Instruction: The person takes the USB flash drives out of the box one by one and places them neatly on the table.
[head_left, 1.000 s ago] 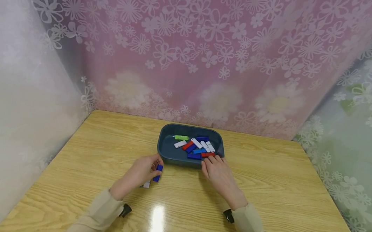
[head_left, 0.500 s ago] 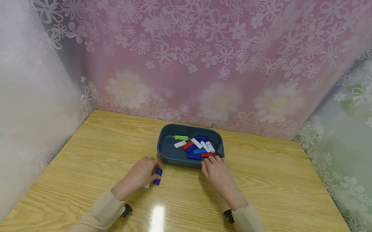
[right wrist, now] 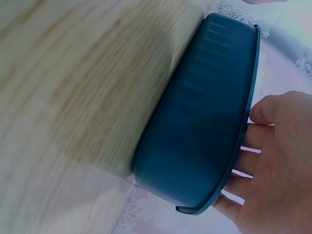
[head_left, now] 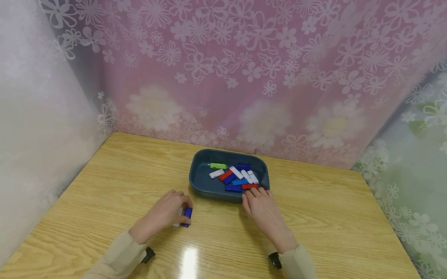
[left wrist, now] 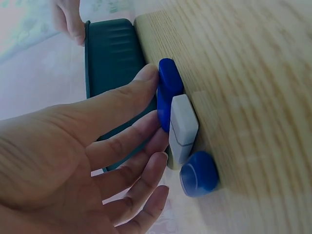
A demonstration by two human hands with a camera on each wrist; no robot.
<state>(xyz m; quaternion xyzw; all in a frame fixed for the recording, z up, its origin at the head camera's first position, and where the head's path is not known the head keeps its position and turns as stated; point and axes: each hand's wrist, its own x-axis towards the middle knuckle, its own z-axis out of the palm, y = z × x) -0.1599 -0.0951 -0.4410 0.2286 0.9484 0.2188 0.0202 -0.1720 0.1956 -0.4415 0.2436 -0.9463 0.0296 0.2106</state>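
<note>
My left hand [head_left: 163, 213] pinches a blue USB flash drive [head_left: 187, 217] at the tabletop, left of the bin's front. In the left wrist view its thumb touches one end of the blue drive [left wrist: 168, 85] and fingertips meet the other end. Close beside it lies a white flash drive [left wrist: 184, 127], then another blue drive [left wrist: 200, 174], hidden by the hand in the head view. My right hand [head_left: 264, 209] grips the front right rim of a dark teal bin [right wrist: 195, 107], fingers over the edge and thumb outside.
Inside the bin [head_left: 213, 195] lie several flash drives, among them a green one [head_left: 218, 166], a red one [head_left: 249, 186] and white ones [head_left: 216, 173]. The bin stands near the back edge of a wooden table [head_left: 336, 229]. Flowered curtains [head_left: 231, 72] hang behind and at the sides.
My left hand has moved with the blue flash drive toward me and slightly left, down beside the white one. The right hand and the bin have stayed put.
</note>
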